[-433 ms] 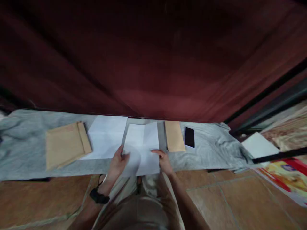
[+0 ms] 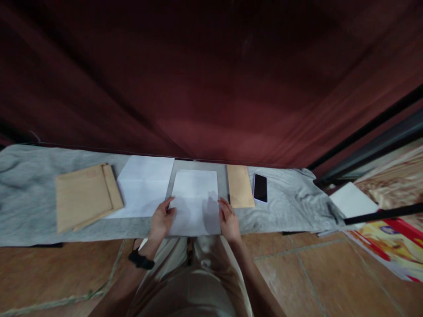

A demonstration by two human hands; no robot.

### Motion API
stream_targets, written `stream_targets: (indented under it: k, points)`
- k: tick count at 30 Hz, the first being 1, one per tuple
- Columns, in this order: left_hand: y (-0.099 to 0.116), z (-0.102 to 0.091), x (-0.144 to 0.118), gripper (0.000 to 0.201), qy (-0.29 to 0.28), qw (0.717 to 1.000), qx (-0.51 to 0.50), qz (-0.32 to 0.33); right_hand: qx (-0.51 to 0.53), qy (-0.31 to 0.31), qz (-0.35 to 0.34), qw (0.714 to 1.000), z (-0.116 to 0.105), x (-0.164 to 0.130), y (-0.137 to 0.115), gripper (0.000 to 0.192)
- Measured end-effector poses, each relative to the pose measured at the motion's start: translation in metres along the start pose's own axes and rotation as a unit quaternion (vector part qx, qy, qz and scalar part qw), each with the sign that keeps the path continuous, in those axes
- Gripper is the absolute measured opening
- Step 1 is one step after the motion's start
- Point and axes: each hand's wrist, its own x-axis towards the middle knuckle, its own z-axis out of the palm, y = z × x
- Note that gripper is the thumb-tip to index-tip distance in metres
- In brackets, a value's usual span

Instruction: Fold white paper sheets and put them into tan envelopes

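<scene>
A white sheet of paper (image 2: 193, 207) lies nearly flat in front of me on the grey cloth, with hand shadows on its lower half. My left hand (image 2: 161, 219) pinches its left edge, thumb and curled fingers at the border. At the right edge, my right hand (image 2: 229, 221) has its fingers bent and closed on the paper's side. Just left of this sheet is a larger white paper (image 2: 143, 185) with a faint crosswise fold line. Close to my right hand lies a narrow brown envelope (image 2: 240, 187).
Stacked brown envelopes (image 2: 84, 196) overlap the larger paper at the left. A phone (image 2: 260, 188) rests right of the narrow envelope. Grey cloth (image 2: 291, 198) covers the bench, which backs onto a dark red curtain (image 2: 211, 110). A colourful box (image 2: 393, 246) stands at the far right.
The sheet between my hands had a raised upright fold and now lies flatter and smoother. My right hand has moved from on top of the sheet out to its right edge.
</scene>
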Motion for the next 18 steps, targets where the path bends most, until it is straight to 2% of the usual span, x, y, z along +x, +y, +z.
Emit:
stream_targets:
  k: [4, 7, 9, 13, 16, 18]
  points:
    - [0.002, 0.0, -0.005, 0.042, 0.011, 0.989, 0.126, 0.082, -0.087, -0.059, -0.065, 0.992, 0.016, 0.002, -0.015, 0.046]
    - [0.01, 0.001, -0.021, 0.041, 0.047, 0.966, 0.196, 0.165, -0.151, -0.095, -0.081, 0.981, 0.027, -0.001, -0.02, 0.049]
    - [0.019, 0.007, -0.033, 0.041, 0.046, 0.95, 0.222, 0.215, -0.176, -0.103, -0.079, 0.976, 0.031, -0.003, -0.021, 0.048]
    - [0.036, 0.038, -0.044, 0.046, -0.003, 0.915, 0.261, 0.306, -0.197, -0.102, -0.068, 0.973, 0.032, -0.006, -0.022, 0.048]
    - [0.044, 0.067, -0.034, 0.052, -0.067, 0.898, 0.276, 0.337, -0.199, -0.105, -0.066, 0.972, 0.032, -0.005, -0.022, 0.048]
    - [0.047, 0.082, -0.022, 0.054, -0.099, 0.891, 0.292, 0.333, -0.196, -0.106, -0.062, 0.973, 0.033, -0.004, -0.022, 0.047]
